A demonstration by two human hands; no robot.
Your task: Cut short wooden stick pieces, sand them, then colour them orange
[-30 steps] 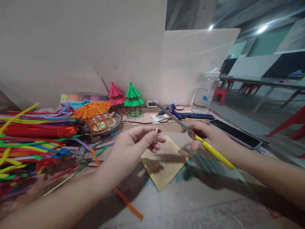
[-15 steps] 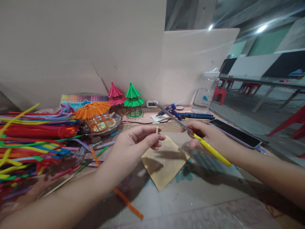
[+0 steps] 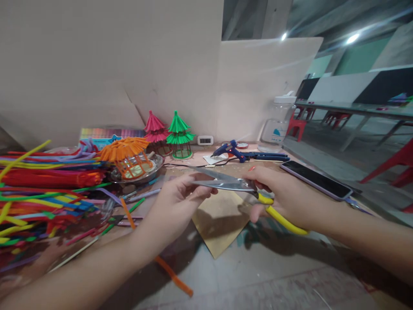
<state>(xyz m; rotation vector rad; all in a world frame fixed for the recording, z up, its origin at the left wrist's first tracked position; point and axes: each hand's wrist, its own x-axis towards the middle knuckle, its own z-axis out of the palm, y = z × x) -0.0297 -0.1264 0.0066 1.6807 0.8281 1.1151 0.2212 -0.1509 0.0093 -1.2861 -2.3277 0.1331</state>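
With the right hand (image 3: 274, 187) wrapped round the scissors (image 3: 238, 185), parted blades overlapped the fingertips of the left hand (image 3: 180, 196) — whether it gripped anything, I couldn't tell — so a misjudged squeeze could have nicked a finger.

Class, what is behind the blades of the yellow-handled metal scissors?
Behind the scissors: part of the left hand and a square tan paper-like sheet. The sheet's far corner is covered; anything the left hand holds is hidden.
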